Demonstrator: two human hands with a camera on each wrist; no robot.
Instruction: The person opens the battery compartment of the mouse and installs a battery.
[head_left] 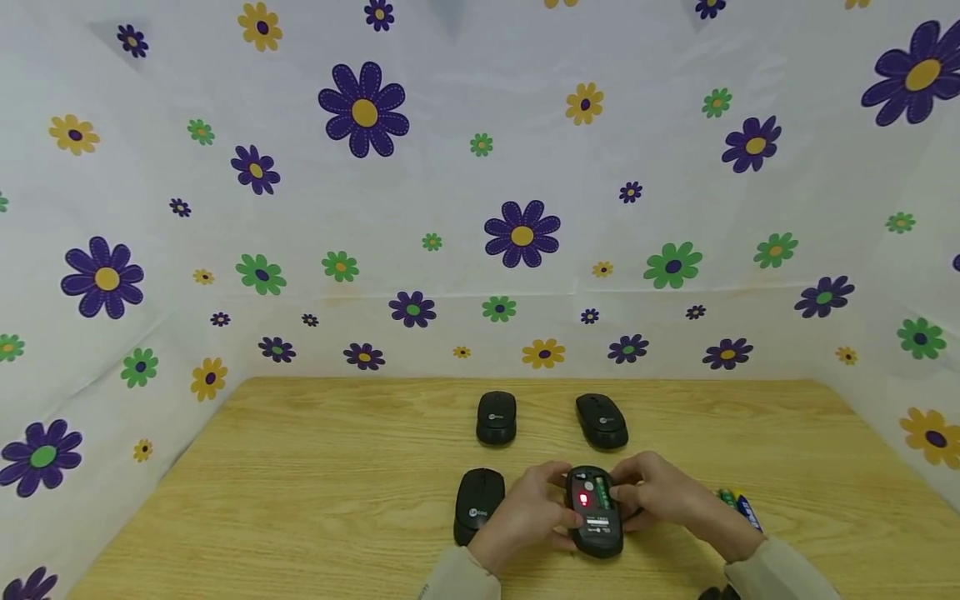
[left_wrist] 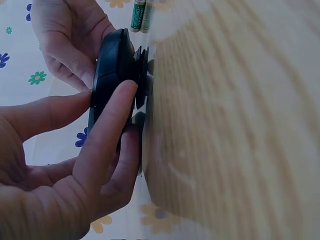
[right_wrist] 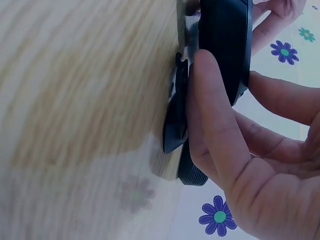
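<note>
Both hands hold a black computer mouse [head_left: 597,537] with its underside facing up. Its battery compartment is uncovered, a green battery [head_left: 602,492] lies inside, and a red light [head_left: 583,499] glows on the base. My left hand [head_left: 528,504] grips the left side, thumb on the underside. My right hand [head_left: 660,493] holds the right edge, its thumb at the battery. In the right wrist view, a thin black piece [right_wrist: 175,125], perhaps the battery cover, lies on the table beside the right fingers. The mouse's far side is hidden there.
Two black mice, one back left [head_left: 497,418] and one back right [head_left: 602,422], sit upright on the wooden table [head_left: 337,483]. Another mouse [head_left: 480,497] stands beside the left hand. Green batteries [head_left: 726,497] and a blue-and-yellow battery [head_left: 747,510] lie behind the right forearm. Flowered cloth [head_left: 450,192] surrounds the table.
</note>
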